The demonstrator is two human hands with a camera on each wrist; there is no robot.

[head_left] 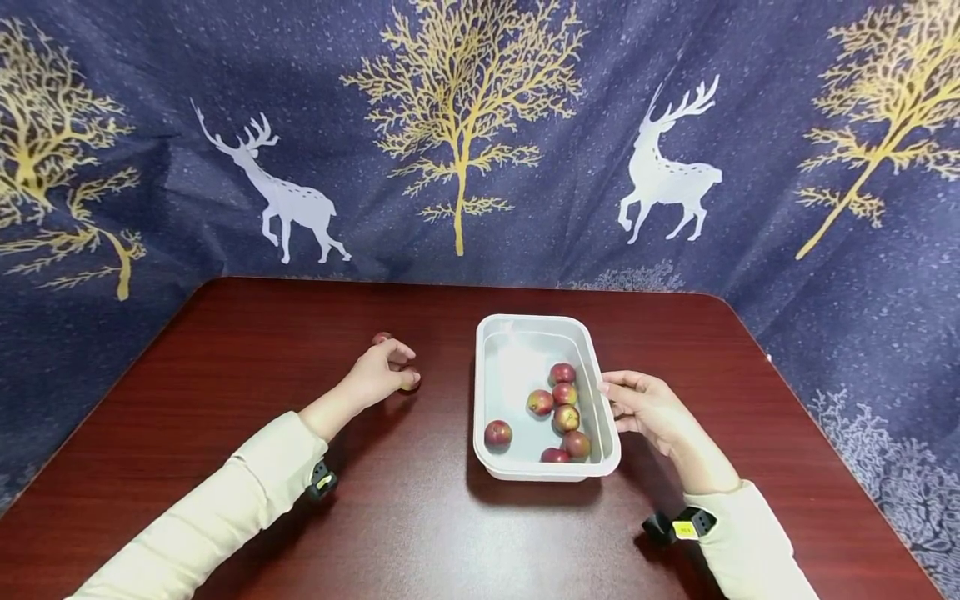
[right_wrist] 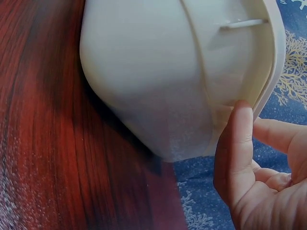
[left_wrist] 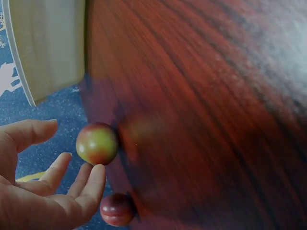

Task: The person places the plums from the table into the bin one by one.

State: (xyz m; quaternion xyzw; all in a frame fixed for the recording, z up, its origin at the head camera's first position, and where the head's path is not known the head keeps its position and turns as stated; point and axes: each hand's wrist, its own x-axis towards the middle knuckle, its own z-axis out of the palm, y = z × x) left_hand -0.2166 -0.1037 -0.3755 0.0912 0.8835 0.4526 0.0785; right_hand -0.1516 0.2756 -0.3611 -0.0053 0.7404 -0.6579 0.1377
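My left hand (head_left: 378, 375) hovers over the left middle of the table, fingers loosely bent and apart. Just by its fingertips lies a small red-and-yellow apple (left_wrist: 97, 143); in the left wrist view the thumb stands clear of it. A second, darker apple (left_wrist: 117, 209) rests close by, partly behind the hand in the head view. To the right stands a white plastic tub (head_left: 512, 367) with several small apples (head_left: 566, 418) inside. My right hand (head_left: 652, 412) pinches the tub's right rim, one digit under the lip (right_wrist: 268, 81) and another over it.
The dark red wooden table (head_left: 300, 333) carries all of this. Behind it hangs a blue cloth (head_left: 547, 208) printed with trees and deer. A small black device (head_left: 321, 481) is strapped on the left wrist and another (head_left: 697, 523) on the right.
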